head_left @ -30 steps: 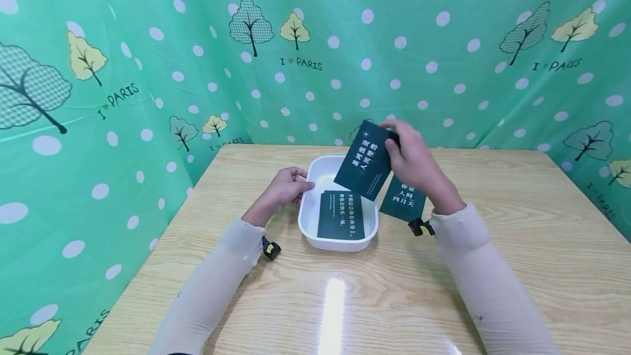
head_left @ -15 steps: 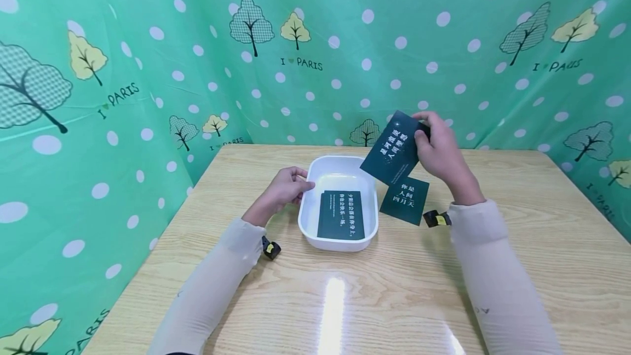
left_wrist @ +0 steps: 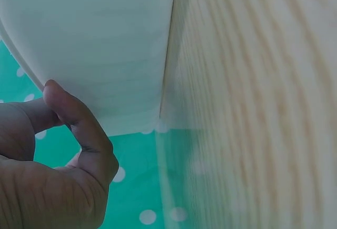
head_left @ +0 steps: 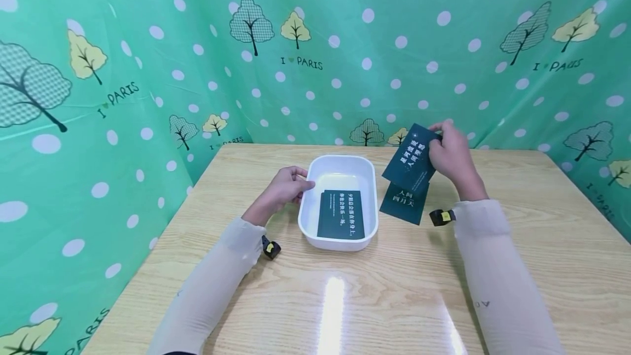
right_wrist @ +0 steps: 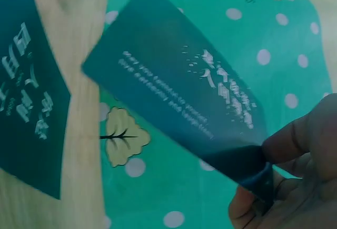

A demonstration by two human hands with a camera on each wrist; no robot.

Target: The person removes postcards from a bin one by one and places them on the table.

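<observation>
My right hand (head_left: 453, 156) pinches a dark green card (head_left: 408, 158) with white lettering by its corner, thumb on the printed face. In the right wrist view the card (right_wrist: 174, 81) bends where the thumb presses it. Below it another dark green card (head_left: 403, 207) lies on the table, its upper part covered by the held one. At the left, my left hand (head_left: 286, 188) holds the rim of a white plastic tray (head_left: 304, 218), thumb over the edge. Inside the tray lie dark green cards (head_left: 341, 215), at least two, stacked slightly offset.
The pale wood-grain table (head_left: 276, 300) carries the tray and cards. Behind it and at the left hangs a green dotted cloth (head_left: 315, 86) with printed trees. A black wrist camera (head_left: 271, 247) sits at the left cuff, another black wrist camera (head_left: 441, 217) at the right cuff.
My right hand has carried the card rightward from above the tray, then lowered it over the card on the table. The left hand and the tray have stayed still.
</observation>
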